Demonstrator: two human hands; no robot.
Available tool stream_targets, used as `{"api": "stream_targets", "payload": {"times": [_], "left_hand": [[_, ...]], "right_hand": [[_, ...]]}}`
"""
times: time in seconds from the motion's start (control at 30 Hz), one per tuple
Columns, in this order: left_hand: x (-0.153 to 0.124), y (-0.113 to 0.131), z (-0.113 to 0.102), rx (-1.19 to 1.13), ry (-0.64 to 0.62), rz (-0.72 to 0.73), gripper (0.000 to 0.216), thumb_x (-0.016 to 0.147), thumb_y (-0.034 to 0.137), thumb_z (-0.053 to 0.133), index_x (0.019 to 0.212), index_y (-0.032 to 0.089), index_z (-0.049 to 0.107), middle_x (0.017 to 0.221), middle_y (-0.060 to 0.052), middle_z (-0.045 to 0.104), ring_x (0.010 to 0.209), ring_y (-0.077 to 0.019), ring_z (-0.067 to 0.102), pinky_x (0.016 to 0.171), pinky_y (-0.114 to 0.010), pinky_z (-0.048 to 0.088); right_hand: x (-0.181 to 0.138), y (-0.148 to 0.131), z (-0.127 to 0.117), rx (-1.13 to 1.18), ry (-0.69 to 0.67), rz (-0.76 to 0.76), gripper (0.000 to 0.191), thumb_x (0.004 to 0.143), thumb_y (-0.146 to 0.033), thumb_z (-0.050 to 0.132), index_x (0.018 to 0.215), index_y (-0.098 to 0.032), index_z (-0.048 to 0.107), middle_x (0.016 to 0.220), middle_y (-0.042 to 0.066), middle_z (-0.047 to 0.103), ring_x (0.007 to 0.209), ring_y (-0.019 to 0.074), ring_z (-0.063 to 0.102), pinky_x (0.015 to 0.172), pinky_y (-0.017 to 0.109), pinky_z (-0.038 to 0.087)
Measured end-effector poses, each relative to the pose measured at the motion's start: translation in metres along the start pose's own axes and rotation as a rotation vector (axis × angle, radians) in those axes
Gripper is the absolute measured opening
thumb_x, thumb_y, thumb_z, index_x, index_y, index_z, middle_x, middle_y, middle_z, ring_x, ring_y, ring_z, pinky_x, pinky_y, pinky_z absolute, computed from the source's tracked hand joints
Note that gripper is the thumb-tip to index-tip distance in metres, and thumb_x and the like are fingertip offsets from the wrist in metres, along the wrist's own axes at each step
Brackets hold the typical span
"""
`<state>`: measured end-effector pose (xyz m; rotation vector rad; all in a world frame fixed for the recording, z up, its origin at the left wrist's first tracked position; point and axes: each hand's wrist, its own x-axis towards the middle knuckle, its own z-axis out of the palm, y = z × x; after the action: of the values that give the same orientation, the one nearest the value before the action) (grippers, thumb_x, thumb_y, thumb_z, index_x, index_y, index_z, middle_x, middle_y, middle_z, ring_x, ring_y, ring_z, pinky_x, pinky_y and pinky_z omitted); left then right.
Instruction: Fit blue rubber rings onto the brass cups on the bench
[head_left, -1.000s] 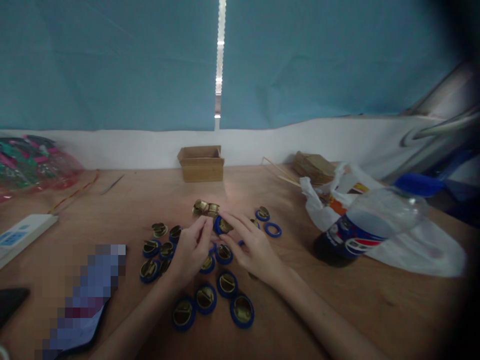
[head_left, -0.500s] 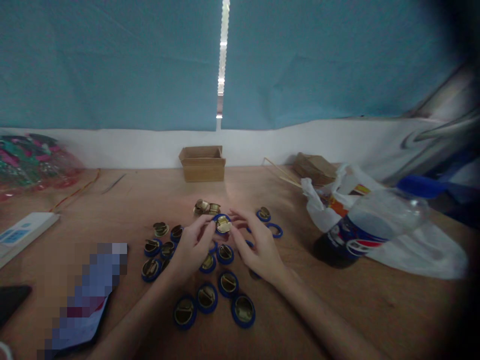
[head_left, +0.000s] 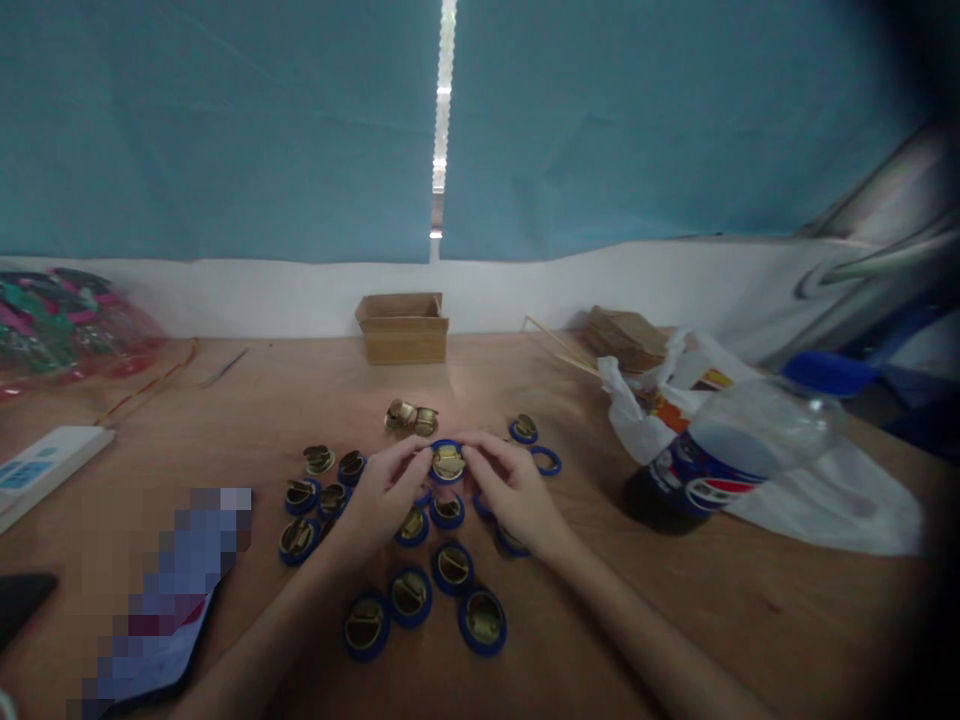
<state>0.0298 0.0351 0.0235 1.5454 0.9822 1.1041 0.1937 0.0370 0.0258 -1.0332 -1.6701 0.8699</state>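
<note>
Between my two hands is a round brooch [head_left: 448, 462], a brass-coloured disc with a clasp on its back and a blue ring around it. My left hand [head_left: 394, 485] pinches its left edge with thumb and fingers. The opposite edge is gripped the same way by my right hand [head_left: 514, 490]. Several similar blue-rimmed brooches lie back up on the table below, among them one in front [head_left: 483, 620] and one at the left [head_left: 298, 540]. Beyond my hands sits a small pile of bare brass pieces [head_left: 411, 417]. A blue ring [head_left: 546, 460] without a disc lies to the right.
An open cardboard box [head_left: 405, 335] stands at the back. On the right are a cola bottle [head_left: 720, 480], a white plastic bag [head_left: 832, 515] and a brown packet [head_left: 622, 338]. A phone [head_left: 169, 610] and a white power strip [head_left: 45, 470] lie on the left.
The brooch has tilted slightly and sits a little lower between my hands. My right fingers, earlier raised and spread, have closed in on its right edge.
</note>
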Motion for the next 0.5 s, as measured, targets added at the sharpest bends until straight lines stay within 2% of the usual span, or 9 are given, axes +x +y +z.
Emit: {"api": "stream_targets", "payload": {"times": [0.1, 0.3, 0.5], "left_hand": [[0.0002, 0.0012, -0.0003, -0.018, -0.008, -0.049, 0.022, 0.089, 0.030, 0.046, 0.091, 0.016, 0.063, 0.078, 0.000, 0.064, 0.069, -0.0140, 0.060, 0.065, -0.024, 0.046], [0.0009, -0.0017, -0.0004, -0.070, 0.005, -0.119, 0.020, 0.084, 0.030, 0.050, 0.078, 0.016, 0.062, 0.069, 0.000, 0.062, 0.062, -0.0129, 0.058, 0.057, -0.022, 0.044], [0.0024, -0.0018, -0.0009, -0.095, 0.005, -0.151, 0.019, 0.083, 0.028, 0.051, 0.073, 0.015, 0.062, 0.066, 0.000, 0.062, 0.057, -0.0112, 0.057, 0.054, -0.021, 0.042]], "right_hand": [[0.0026, 0.0003, -0.0006, 0.102, -0.024, 0.062, 0.024, 0.087, -0.028, 0.049, 0.094, -0.018, 0.070, 0.076, 0.003, 0.067, 0.061, 0.0133, 0.059, 0.057, 0.025, 0.049], [0.0029, 0.0061, -0.0016, 0.194, -0.058, 0.135, 0.022, 0.085, -0.031, 0.053, 0.092, -0.017, 0.070, 0.070, 0.002, 0.063, 0.052, 0.0103, 0.051, 0.046, 0.021, 0.043], [0.0036, 0.0077, -0.0001, 0.264, -0.064, 0.207, 0.019, 0.083, -0.030, 0.055, 0.086, -0.017, 0.068, 0.064, 0.000, 0.060, 0.049, 0.0090, 0.048, 0.044, 0.020, 0.038]]}}
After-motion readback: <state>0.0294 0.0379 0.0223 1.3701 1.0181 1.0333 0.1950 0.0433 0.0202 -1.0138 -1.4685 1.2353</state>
